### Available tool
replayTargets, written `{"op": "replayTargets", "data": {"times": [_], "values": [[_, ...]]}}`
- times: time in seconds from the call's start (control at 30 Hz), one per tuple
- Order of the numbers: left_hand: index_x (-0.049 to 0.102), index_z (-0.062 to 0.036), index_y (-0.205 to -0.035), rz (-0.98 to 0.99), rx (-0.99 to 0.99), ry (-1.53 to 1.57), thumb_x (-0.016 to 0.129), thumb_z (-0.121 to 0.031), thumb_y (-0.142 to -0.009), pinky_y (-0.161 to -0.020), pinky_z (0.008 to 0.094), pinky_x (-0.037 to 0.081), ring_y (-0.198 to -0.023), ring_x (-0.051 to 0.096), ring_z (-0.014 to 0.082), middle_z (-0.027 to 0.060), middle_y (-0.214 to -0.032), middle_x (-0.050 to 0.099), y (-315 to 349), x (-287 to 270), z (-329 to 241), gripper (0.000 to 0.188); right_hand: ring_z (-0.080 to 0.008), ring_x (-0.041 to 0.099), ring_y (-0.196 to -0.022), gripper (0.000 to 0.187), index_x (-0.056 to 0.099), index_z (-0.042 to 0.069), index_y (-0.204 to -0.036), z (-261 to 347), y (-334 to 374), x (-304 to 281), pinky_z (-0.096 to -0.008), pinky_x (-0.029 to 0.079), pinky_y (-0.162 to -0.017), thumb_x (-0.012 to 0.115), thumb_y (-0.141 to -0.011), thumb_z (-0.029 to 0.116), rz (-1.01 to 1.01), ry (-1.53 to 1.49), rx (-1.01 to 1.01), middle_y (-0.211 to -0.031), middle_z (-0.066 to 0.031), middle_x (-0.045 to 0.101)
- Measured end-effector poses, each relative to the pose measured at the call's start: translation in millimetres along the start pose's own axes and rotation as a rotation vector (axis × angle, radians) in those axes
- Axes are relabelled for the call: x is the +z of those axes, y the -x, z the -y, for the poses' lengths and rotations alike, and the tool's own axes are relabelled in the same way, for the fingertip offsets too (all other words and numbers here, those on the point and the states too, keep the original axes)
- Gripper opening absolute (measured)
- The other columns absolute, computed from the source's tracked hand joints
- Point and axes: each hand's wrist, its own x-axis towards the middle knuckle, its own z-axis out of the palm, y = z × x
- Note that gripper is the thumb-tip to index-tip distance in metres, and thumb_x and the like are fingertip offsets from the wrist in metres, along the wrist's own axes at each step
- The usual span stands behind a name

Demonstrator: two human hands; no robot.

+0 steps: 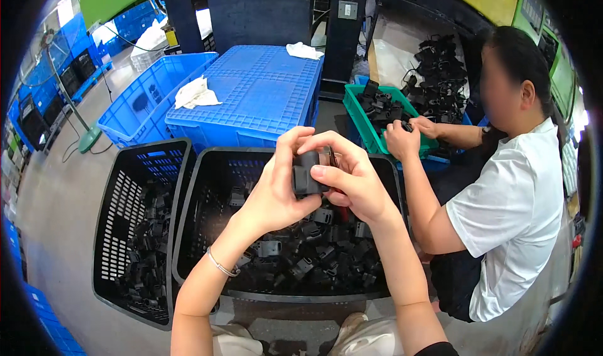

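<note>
Both my hands grip one small black plastic part (306, 174), held up over a large black crate (188, 230). My left hand (276, 180) wraps it from the left, fingers over its top and thumb below. From the right, my right hand (353, 179) presses its thumb on the part's face, with the fingers curled behind. A thin dark edge shows by the right fingers; I cannot make out what it is. Many similar black parts (314, 249) lie loose in the crate beneath my hands.
A second black crate (116, 230) with more parts stands at left. Beyond are a blue lidded box (251, 79) with white cloths (196, 94) and an open blue bin (135, 104). At right a co-worker (509, 205) handles a part over a green basket (370, 126).
</note>
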Motion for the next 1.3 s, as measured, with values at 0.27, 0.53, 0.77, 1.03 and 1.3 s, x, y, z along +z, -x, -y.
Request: {"op": "replayTargets", "data": {"times": [0.27, 0.53, 0.77, 1.03, 1.3], "values": [[0.036, -0.007, -0.128, 0.062, 0.027, -0.055, 0.07, -0.003, -0.061, -0.075, 0.034, 0.049, -0.082, 0.061, 0.0317, 0.0156, -0.093, 0.058, 4, -8, -8, 0.075, -0.0122, 0.054, -0.063, 0.02, 0.06, -0.001, -0.097, 14, 5, 3, -0.0246, 0.043, -0.059, 0.052, -0.091, 0.016, -0.132, 0.477, -0.121, -0.071, -0.0064, 0.058], [0.041, -0.0063, -0.101, 0.018, 0.083, -0.083, 0.074, -0.006, -0.057, -0.067, 0.0331, 0.046, -0.072, 0.055, 0.0286, 0.0101, -0.083, 0.049, 11, -24, -16, 0.055, -0.013, 0.053, -0.051, 0.007, 0.061, -0.003, -0.086, 23, 16, 21, -0.0256, 0.039, -0.049, 0.059, -0.082, 0.002, -0.077, 0.995, -0.363, -0.062, -0.0094, 0.056], [0.048, -0.0045, -0.091, 0.078, 0.084, -0.158, 0.072, -0.006, -0.056, -0.075, 0.0367, 0.044, -0.078, 0.057, 0.0312, 0.0104, -0.08, 0.053, 9, -34, -26, 0.043, -0.0236, 0.056, -0.049, 0.008, 0.065, 0.0, -0.085, 18, 16, 28, -0.0299, 0.042, -0.047, 0.065, -0.081, 0.007, -0.133, 0.968, -0.394, -0.064, -0.0131, 0.059], [0.051, -0.0041, -0.087, 0.171, 0.062, -0.191, 0.071, -0.009, -0.056, -0.076, 0.0379, 0.044, -0.078, 0.057, 0.0326, 0.0101, -0.077, 0.055, 10, -38, -27, 0.037, -0.0234, 0.056, -0.049, 0.009, 0.065, 0.0, -0.086, 13, 16, 29, -0.0302, 0.042, -0.047, 0.065, -0.082, 0.008, -0.068, 0.992, -0.432, -0.065, -0.0134, 0.06], [0.052, -0.0051, -0.087, 0.16, 0.124, -0.135, 0.071, -0.009, -0.054, -0.073, 0.0381, 0.044, -0.078, 0.057, 0.0325, 0.0098, -0.077, 0.056, 12, -43, -35, 0.038, -0.0102, 0.046, -0.045, 0.01, 0.065, 0.0, -0.087, 20, 20, 31, -0.0246, 0.036, -0.044, 0.06, -0.086, 0.009, -0.03, 0.674, -0.222, -0.056, -0.0096, 0.052]]}}
